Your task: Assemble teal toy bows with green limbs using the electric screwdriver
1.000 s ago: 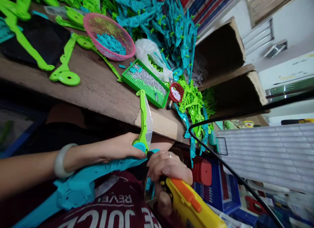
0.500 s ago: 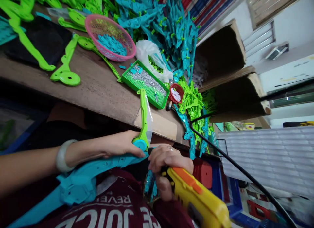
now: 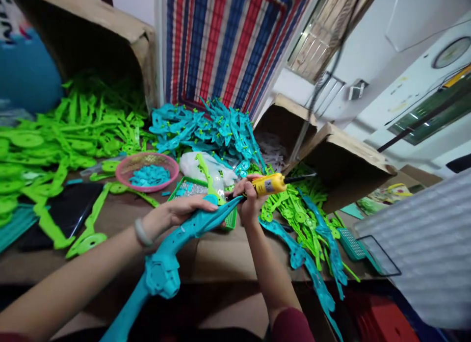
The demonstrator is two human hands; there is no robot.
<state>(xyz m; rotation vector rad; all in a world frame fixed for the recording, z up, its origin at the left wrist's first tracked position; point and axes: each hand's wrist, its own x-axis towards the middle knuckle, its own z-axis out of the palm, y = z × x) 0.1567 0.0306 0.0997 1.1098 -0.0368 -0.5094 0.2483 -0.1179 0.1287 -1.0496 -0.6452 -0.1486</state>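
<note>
A long turquoise plastic part (image 3: pixel 162 273) slants up from the bottom of the view, with my left hand (image 3: pixel 189 208) closed around its upper end. A lime-green plastic arm (image 3: pixel 207 175) with a turquoise round end stands up from that same end, beside my left thumb. My right hand (image 3: pixel 248 197) grips a yellow electric screwdriver (image 3: pixel 270 184), its dark front end pointing left at the joint of the two pieces. Whether the tip sits in a screw is hidden by my fingers and the part.
A pink basket (image 3: pixel 147 188) of small turquoise pieces and a green tray (image 3: pixel 231 221) stand behind my hands. Piles of lime-green parts (image 3: pixel 81 128) and turquoise parts (image 3: pixel 206 128) lie farther back. An open cardboard box (image 3: pixel 353 160) is at the right, near loose turquoise parts (image 3: pixel 305 258).
The view has tilted up and shows more of the back wall. Both hands, with the turquoise part and screwdriver, are raised over the table edge in front of the green tray.
</note>
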